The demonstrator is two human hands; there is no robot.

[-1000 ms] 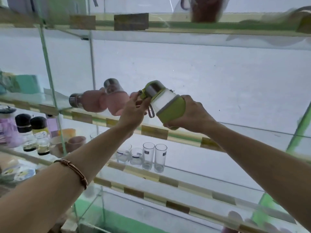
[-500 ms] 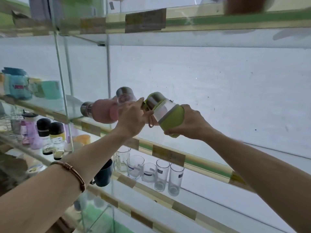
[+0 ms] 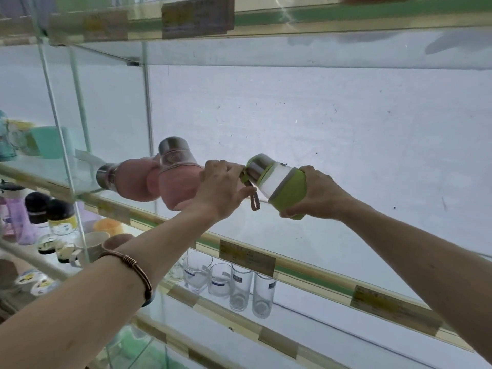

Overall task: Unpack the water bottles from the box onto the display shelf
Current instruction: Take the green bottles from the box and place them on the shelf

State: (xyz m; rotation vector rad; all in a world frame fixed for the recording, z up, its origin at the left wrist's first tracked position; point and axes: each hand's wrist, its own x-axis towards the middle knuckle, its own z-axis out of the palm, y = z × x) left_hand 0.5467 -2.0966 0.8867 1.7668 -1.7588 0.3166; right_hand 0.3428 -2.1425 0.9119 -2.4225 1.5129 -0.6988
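Done: 2 pink bottles (image 3: pixel 159 179) on shelf (image 3: pixel 306 267), centre | Now: right hand (image 3: pixel 316 193) grips green bottle (image 3: pixel 282 186); left hand (image 3: pixel 221 187) pinches its strap (image 3: pixel 254 199) | Left: set down; box unseen.

Single head-worn wide-angle view, tilted upward from below, close to the glass display shelf (image 3: pixel 306 265), facing the white back wall (image 3: pixel 319 123)

Both arms raised and extended forward, forearms converging toward centre. Right hand (image 3: pixel 316 194) wraps the lower sleeve of the green bottle (image 3: pixel 282 185) from the right, fingers curled under it, thumb on top, bottle tilted. Left hand (image 3: pixel 221 187) just left of those fingers, back to camera, fingers pinching at the bottle's cap end. Copper bangle (image 3: pixel 133 272) on left forearm.
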